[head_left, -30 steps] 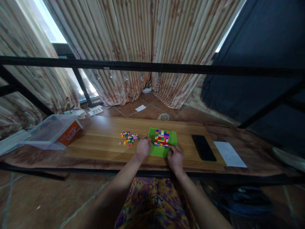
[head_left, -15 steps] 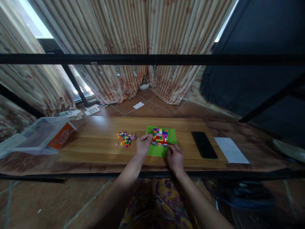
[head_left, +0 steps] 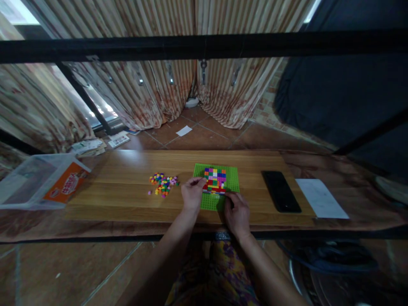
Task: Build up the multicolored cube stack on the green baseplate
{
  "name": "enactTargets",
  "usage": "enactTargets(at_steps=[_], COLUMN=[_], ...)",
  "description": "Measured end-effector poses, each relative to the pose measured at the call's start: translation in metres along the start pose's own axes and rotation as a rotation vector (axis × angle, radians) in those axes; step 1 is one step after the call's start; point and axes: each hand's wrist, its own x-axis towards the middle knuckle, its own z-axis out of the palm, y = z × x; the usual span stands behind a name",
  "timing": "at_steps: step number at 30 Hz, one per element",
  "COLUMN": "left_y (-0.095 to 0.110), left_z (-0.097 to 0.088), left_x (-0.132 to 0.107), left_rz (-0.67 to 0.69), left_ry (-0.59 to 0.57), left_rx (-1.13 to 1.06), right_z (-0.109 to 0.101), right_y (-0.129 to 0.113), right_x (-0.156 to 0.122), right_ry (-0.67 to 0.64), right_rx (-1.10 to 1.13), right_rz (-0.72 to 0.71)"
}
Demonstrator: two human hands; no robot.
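A block of colourful toy building bricks (head_left: 215, 180) stands on a green studded baseplate (head_left: 232, 178) on the wooden board. My left hand (head_left: 192, 194) is at its left edge, fingers closed and fingertips pressed to the bricks. At the lower right corner of the block, my right hand (head_left: 237, 212) has its thumb and fingers bent in against the bottom row. Whether a loose brick sits between either hand's fingertips is too small to tell. A pile of small loose bricks (head_left: 164, 183) lies left of my left hand.
Right of the baseplate lies a black phone (head_left: 281, 191), with a white sheet of paper (head_left: 321, 197) beyond it. A clear plastic box (head_left: 35, 168) with an orange label stands at the left end. A dark metal bar (head_left: 178, 47) crosses above the wooden board (head_left: 121, 187).
My view has tilted down and come slightly nearer, so the scene looks larger and the bar higher. Both hands stay at the block with almost the same grip.
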Motion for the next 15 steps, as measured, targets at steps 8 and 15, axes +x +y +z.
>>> enactTargets(at_steps=[8, 15], left_y=[0.014, 0.006], left_z=[-0.002, 0.001], left_x=[0.002, 0.002], left_rz=[-0.348, -0.298], left_ry=[-0.096, -0.070], left_rx=[-0.008, -0.036], right_z=[0.001, 0.003], right_y=[0.001, 0.002], right_x=[-0.002, -0.001], right_ry=[-0.018, -0.013], right_rx=[0.003, -0.033], right_rz=[0.006, 0.001])
